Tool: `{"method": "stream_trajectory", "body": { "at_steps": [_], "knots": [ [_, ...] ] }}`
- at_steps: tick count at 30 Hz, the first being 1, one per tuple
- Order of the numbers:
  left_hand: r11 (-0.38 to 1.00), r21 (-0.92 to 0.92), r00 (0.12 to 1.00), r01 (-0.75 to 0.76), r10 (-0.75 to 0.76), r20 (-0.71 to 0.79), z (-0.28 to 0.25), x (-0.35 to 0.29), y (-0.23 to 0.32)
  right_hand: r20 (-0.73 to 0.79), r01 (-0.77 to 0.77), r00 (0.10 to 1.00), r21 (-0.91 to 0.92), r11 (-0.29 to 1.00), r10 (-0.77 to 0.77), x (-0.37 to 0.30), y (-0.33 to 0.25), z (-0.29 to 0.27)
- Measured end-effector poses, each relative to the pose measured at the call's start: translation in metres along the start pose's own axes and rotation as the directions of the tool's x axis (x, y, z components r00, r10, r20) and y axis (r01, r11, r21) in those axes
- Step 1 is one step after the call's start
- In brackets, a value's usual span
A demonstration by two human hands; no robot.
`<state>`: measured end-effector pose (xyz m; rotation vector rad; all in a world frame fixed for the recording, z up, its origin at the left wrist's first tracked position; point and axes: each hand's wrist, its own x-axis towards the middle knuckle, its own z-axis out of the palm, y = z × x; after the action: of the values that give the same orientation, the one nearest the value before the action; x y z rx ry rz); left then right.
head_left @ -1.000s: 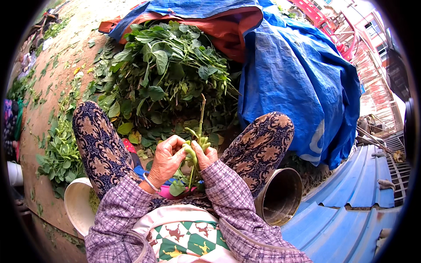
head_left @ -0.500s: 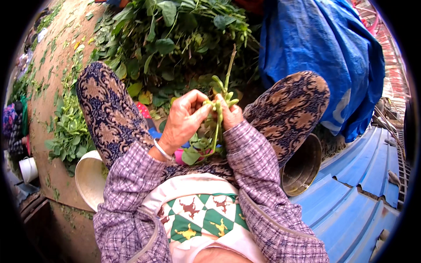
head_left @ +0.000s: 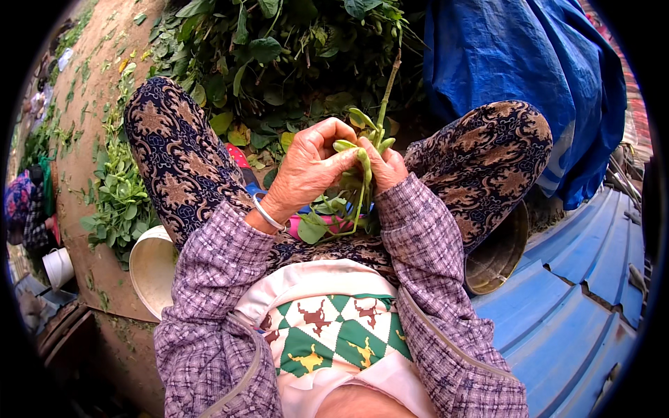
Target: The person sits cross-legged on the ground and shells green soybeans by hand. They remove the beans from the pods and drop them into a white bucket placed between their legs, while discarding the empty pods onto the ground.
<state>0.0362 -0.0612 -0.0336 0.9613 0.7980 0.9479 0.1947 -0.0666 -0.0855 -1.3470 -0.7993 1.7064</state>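
Over my lap, between my spread knees, my left hand (head_left: pixel 311 166) pinches a plump green pod (head_left: pixel 345 145) between thumb and fingers. A pale bangle circles that wrist. Close beside it, my right hand (head_left: pixel 387 169) grips a green bean-plant stem (head_left: pixel 387 89) that slants up and away. More green pods (head_left: pixel 362 117) cluster on the stem around my fingers. Below the hands, a thin stalk with leaves (head_left: pixel 313 227) hangs down. The fingertips of my right hand are partly covered by the pods.
A large heap of leafy plants (head_left: pixel 268 52) lies ahead. A white bucket (head_left: pixel 150 268) stands by my left leg, a metal bucket (head_left: pixel 498 254) by my right. Blue tarp (head_left: pixel 523 83) and blue corrugated sheeting (head_left: pixel 557 306) fill the right. Another white bucket (head_left: pixel 58 267) is far left.
The view has shifted slightly, so the hands and plant sit a little further right. Both hands keep their hold, with the left one still at the pods.
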Motion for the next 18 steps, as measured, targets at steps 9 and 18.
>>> {"method": "stream_trajectory", "body": {
  "at_steps": [9,18],
  "knots": [
    [0.982,0.18,0.998,-0.066,0.068,-0.007,0.003,0.001,-0.014,-0.01,0.004,1.0,0.098,0.995,-0.003,-0.007,-0.001,0.003],
    [0.993,0.053,0.993,0.106,-0.102,-0.065,-0.017,-0.007,-0.003,0.0,-0.046,0.999,0.266,0.963,0.048,-0.017,-0.015,0.009]
  ]
}}
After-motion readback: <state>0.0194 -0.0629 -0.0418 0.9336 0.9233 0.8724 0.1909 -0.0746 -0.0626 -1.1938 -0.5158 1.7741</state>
